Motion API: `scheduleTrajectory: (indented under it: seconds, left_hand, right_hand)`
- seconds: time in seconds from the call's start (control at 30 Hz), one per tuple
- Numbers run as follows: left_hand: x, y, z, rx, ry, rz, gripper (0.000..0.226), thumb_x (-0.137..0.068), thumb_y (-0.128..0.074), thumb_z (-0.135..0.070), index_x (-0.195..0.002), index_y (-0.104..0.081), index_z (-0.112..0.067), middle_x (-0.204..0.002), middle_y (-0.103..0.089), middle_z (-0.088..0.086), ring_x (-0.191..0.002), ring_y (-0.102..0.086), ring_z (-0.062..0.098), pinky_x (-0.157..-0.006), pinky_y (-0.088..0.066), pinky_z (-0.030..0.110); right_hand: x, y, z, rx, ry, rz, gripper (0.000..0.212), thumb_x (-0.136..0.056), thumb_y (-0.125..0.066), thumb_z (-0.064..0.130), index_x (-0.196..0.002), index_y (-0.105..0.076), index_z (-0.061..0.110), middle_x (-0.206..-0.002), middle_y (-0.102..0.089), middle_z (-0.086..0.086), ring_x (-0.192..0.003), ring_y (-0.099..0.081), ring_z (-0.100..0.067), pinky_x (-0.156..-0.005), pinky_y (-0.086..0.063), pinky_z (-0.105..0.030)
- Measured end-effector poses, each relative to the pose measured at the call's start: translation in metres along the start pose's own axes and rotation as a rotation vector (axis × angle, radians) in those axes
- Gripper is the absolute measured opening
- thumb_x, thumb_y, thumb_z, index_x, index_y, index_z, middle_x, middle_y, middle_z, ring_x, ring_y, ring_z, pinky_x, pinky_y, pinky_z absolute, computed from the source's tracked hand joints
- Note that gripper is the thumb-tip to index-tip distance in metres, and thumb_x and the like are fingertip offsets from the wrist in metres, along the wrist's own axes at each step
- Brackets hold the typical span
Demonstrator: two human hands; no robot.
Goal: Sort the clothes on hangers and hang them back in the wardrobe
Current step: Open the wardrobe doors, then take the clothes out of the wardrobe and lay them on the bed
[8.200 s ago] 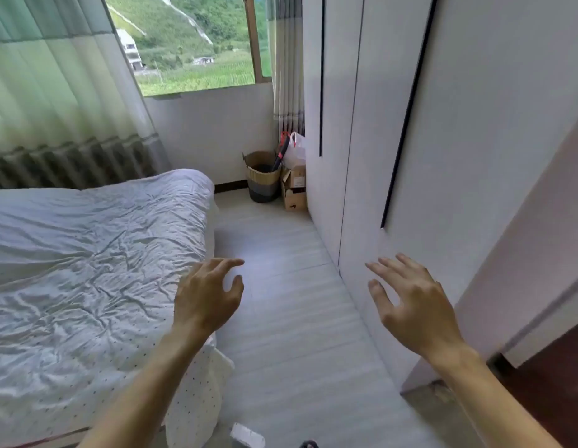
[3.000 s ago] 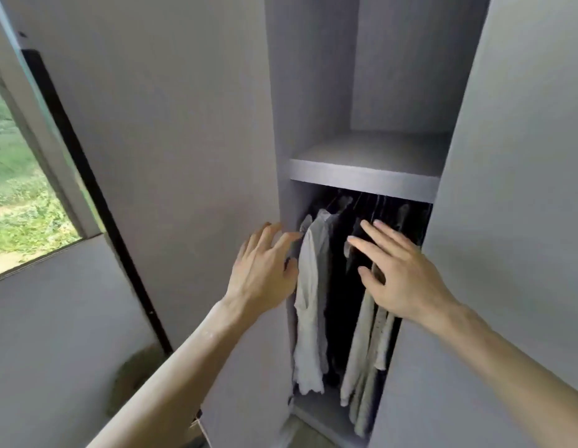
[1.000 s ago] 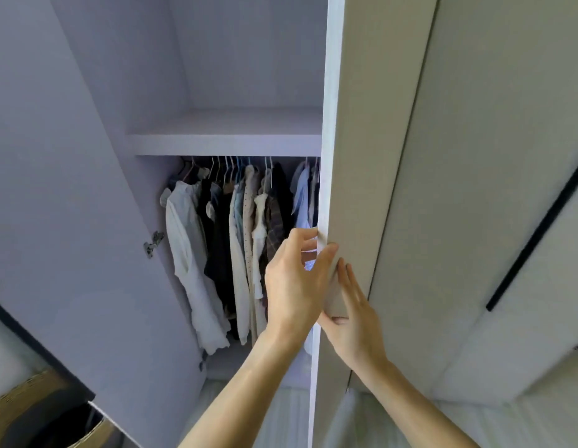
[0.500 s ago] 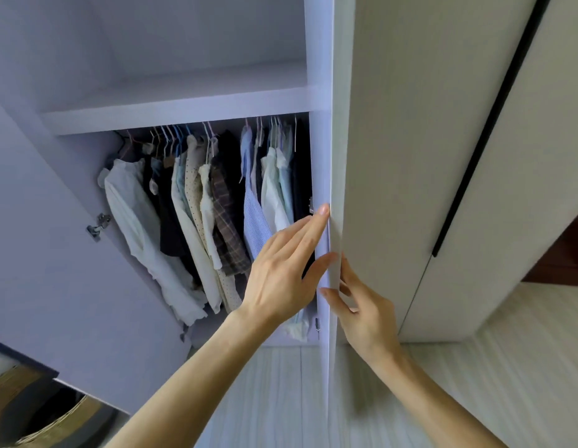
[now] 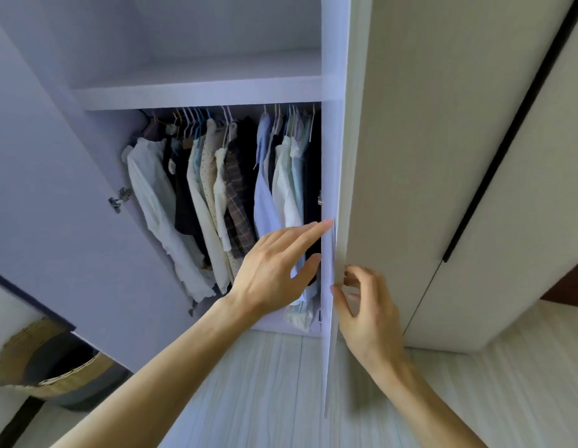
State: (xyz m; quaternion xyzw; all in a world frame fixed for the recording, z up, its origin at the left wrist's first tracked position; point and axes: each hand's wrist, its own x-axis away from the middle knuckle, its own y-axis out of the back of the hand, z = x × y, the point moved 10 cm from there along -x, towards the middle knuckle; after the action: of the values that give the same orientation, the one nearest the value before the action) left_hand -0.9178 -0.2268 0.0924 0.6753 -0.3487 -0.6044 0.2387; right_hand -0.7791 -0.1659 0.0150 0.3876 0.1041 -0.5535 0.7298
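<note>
Head view: left hand (image 5: 274, 270), right hand (image 5: 368, 315) flank wardrobe door edge (image 5: 328, 344)
</note>
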Motion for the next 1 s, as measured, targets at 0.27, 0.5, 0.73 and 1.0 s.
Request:
scheduleTrajectory:
  seconds: [0.27,0.5,0.73,1.0]
  left_hand:
    - [0.176,-0.026,0.153,-0.135,0.679,0.644,0.044,-0.097,-0.048,-0.040,-0.142,-0.047,-0.039,-0.148,-0.045,-0.009,-0.138,-0.038,0.019,-0.114,-0.027,0.036]
    - [0.276,0.022,0.264,-0.177,0.910,0.701,0.048,-0.095,-0.045,-0.042,-0.143,-0.041,-0.040,-0.144,-0.048,-0.011,-0.139,-0.037,0.020,-0.111,-0.030,0.039]
    - [0.277,0.093,0.370,-0.211,0.979,0.543,0.044,-0.098,-0.047,-0.035,-0.141,-0.046,-0.032,-0.147,-0.046,-0.001,-0.138,-0.039,0.025,-0.110,-0.031,0.038]
    - [0.231,0.123,0.476,-0.144,1.035,0.410,0.058,-0.099,-0.047,-0.039,-0.153,-0.028,-0.037,-0.162,-0.026,0.002,-0.146,-0.028,0.027,-0.119,-0.025,0.041]
  right_hand:
    - [0.009,-0.082,0.067,0.151,0.250,0.251,0.026,-0.091,-0.054,0.030,-0.105,-0.074,0.021,-0.109,-0.073,0.009,-0.098,-0.068,-0.013,-0.081,-0.055,-0.028]
    - [-0.013,-0.235,0.098,0.281,0.126,0.693,0.035,-0.098,-0.053,0.038,-0.132,-0.061,0.034,-0.145,-0.052,0.014,-0.141,-0.038,-0.008,-0.108,-0.035,-0.024]
    - [-0.050,-0.353,0.152,0.337,0.233,0.820,0.046,-0.099,-0.046,0.045,-0.144,-0.047,0.036,-0.154,-0.040,0.010,-0.150,-0.017,-0.011,-0.120,-0.021,-0.030]
    - [-0.152,-0.434,0.200,0.436,0.356,0.760,0.051,-0.100,-0.041,0.048,-0.149,-0.041,0.032,-0.158,-0.035,0.003,-0.151,-0.014,-0.016,-0.123,-0.016,-0.037]
